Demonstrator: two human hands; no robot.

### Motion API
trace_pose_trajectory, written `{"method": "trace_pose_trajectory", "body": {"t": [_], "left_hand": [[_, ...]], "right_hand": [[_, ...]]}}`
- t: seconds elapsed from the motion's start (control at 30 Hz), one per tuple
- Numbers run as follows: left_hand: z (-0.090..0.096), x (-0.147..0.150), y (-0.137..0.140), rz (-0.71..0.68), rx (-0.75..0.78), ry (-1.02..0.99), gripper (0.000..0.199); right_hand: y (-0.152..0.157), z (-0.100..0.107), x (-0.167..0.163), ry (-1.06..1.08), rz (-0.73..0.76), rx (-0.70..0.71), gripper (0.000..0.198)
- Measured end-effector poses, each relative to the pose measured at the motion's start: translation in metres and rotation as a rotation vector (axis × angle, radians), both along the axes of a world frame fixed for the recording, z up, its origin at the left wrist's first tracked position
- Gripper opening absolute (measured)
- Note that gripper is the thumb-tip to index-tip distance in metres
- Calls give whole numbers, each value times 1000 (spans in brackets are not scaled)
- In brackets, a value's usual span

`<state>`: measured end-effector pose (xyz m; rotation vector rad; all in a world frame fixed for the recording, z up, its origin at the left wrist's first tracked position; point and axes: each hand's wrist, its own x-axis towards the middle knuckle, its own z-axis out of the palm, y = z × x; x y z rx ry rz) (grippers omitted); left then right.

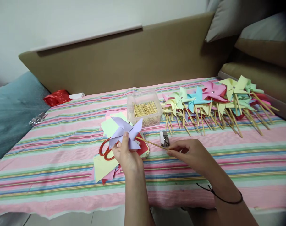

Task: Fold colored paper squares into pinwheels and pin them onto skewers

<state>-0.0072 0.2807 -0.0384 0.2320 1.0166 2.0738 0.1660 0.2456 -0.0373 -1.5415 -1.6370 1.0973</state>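
Observation:
My left hand (127, 155) grips a purple paper pinwheel (126, 130), its thumb pressed on the paper near the centre. Between thumb and fingertips, my right hand (186, 150) pinches the end of a thin wooden stick (152, 143). The stick's other end reaches the pinwheel's right side; whether it is joined there is hidden. Under the left hand lie red-handled scissors (105, 150), a yellow paper sheet (104, 168) and other coloured paper. Just beyond the right fingertips sits a small box of metal pins (165, 139).
A clear plastic container (144, 106) of wooden sticks stands behind the hands. Many finished pinwheels (213, 92) lie heaped at the right on the striped cloth (63, 150). A red plastic bundle (57, 98) is at the far left, near a blue cushion (15, 110).

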Motion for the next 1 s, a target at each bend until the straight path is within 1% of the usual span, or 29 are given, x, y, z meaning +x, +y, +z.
{"method": "trace_pose_trajectory", "body": {"t": [0.07,0.1,0.17,0.2,0.27,0.37,0.47,0.57,0.63,0.73,0.87,1.0], "left_hand": [[0,0,0,-17,-11,-2,27],[0,1,0,-48,-9,9,26],[1,3,-2,-148,15,27,26],[3,4,-3,-208,38,28,30],[6,8,-6,-311,82,11,40],[11,11,-8,-395,116,-14,48],[15,13,-8,-418,105,-9,46],[15,12,-7,-429,82,-9,40],[14,11,-7,-452,78,-15,36],[11,8,-8,-488,85,-26,34],[9,6,-7,-493,90,-32,33],[8,6,-6,-492,90,-30,33]], "right_hand": [[0,0,2,-8,-19,32,16],[0,-1,3,-5,-33,57,16],[1,-2,7,32,-84,113,16],[2,-3,10,69,-133,140,16],[4,-5,17,156,-272,189,15],[9,-11,32,222,-545,281,15],[18,-22,51,208,-779,369,19],[32,-37,69,206,-914,409,22],[42,-47,78,232,-959,402,23],[57,-56,88,286,-969,364,23],[67,-58,95,292,-973,347,26],[66,-57,99,266,-981,305,28]]}}
